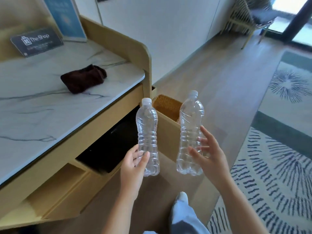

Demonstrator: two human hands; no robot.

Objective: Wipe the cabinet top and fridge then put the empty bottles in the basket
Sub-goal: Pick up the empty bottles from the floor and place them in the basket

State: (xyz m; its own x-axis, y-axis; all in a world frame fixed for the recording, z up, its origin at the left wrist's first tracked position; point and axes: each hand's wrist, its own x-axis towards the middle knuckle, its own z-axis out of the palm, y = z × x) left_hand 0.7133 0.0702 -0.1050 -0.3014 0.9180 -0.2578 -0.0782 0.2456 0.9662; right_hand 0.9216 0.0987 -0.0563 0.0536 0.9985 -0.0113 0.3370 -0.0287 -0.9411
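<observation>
**Two empty bottles held up, basket just beyond them**

On my feed, the left hand [135, 159] grips the lower part of the left clear plastic bottle [146, 130], thumb across the front and fingers curled behind it. The right hand [207, 152] holds the right clear plastic bottle [190, 125] low on its ribbed body, with the thumb in front and spread fingers showing through the plastic from behind. Both bottles stand roughly upright in the air, white caps on, apart from each other, and look empty.

Between and beyond them I see the woven orange-brown basket [166, 105], set at floor level against the end of the light wooden cabinet. The black fridge [111, 146] sits in the recess under the white marble-patterned cabinet top [50, 107].

On that top lies a crumpled dark brown cloth [83, 78], well apart from a dark sign reading "The Shop" [36, 41] and a tall blue card [65, 16] at the back.

To the right, a pale rug with dark blue dashes [278, 149] covers part of the wooden plank floor [211, 81].
</observation>
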